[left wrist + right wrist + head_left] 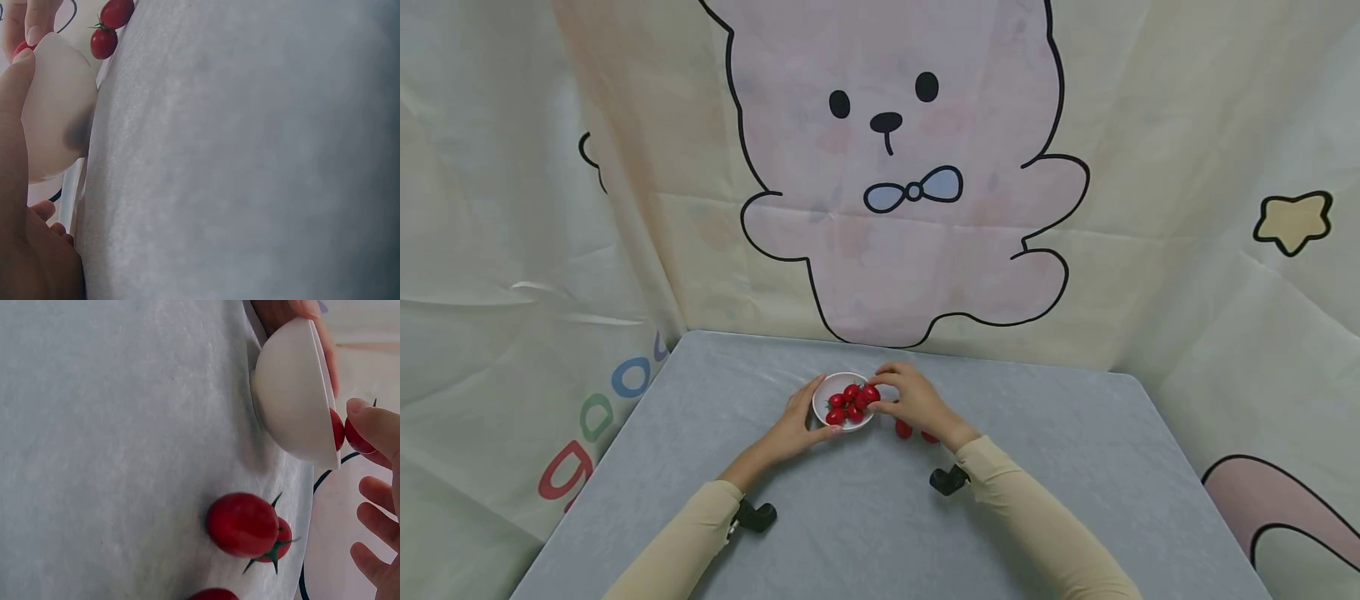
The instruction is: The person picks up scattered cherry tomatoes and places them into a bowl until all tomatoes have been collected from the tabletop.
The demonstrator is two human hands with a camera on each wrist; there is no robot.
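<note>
A small white bowl (828,387) holding several red cherry tomatoes stands on the table. My left hand (793,423) grips its left side, the thumb along the near rim and the fingers round the outer wall. Over the bowl's right rim, my right hand (916,401) pinches a cherry tomato (359,436) between thumb and finger. That tomato is beside another tomato (337,429) showing above the rim. More cherry tomatoes (242,524) lie on the cloth to the right of the bowl, one with a green stem, partly under the right wrist in the head view.
A grey-blue cloth (850,533) covers the table. Behind it hangs a pale curtain (910,275) with a cartoon bear, and curtains also flank both sides. A black wrist camera (756,517) is strapped to the left arm, another black wrist camera (949,480) to the right.
</note>
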